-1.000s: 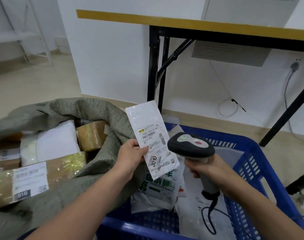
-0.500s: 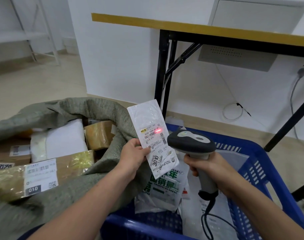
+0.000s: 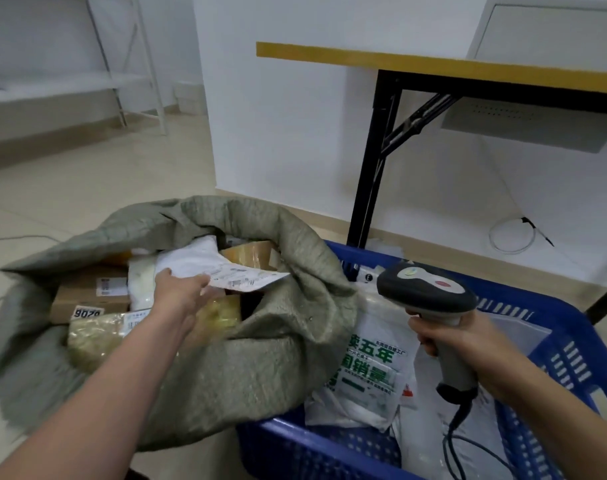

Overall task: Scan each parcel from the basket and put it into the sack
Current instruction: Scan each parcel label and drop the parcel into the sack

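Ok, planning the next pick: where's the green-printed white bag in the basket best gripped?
Probably pinch the top edge of the green-printed white bag from above, on the sack side: that edge lies uppermost and bare, while the right hand and scanner crowd its other side.

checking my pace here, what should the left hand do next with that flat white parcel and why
Probably let go: the left hand holds the flat white parcel level over the open sack, above parcels already inside. The right hand grips the scanner over the basket.
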